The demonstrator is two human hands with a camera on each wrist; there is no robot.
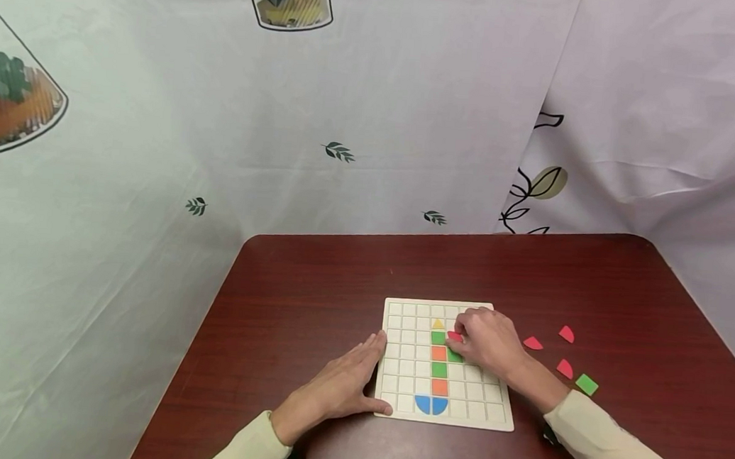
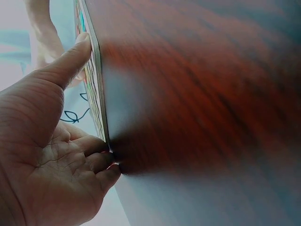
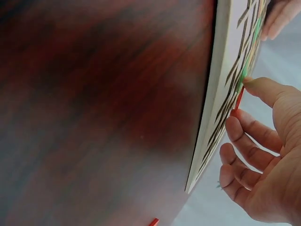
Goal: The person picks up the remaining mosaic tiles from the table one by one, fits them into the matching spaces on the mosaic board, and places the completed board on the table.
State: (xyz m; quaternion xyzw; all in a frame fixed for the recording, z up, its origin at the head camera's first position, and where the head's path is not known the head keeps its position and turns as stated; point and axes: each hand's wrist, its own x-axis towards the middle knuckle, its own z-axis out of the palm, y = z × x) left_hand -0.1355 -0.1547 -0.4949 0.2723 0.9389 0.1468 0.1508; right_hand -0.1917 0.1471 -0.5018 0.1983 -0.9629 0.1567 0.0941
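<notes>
A white gridded board (image 1: 406,368) lies on the table. On it stands a column of tiles: a yellow triangle (image 1: 437,325) at the top, then green squares alternating with orange ones, and two blue quarter circles (image 1: 422,403) at the bottom. My right hand (image 1: 492,341) pinches a red tile (image 1: 454,336) between thumb and index finger, right at the grid beside the upper green square. Below it, a green tile (image 1: 455,356) is partly covered by that hand. Along the board's left edge rests my left hand (image 1: 346,379), fingers straight, with its thumb (image 2: 80,44) on the near corner.
Right of the board lie three red quarter-circle tiles (image 1: 567,334) and a loose green square (image 1: 586,384). The dark reddish-brown table (image 1: 312,282) backs onto a pale curtain (image 1: 382,117) printed with plants.
</notes>
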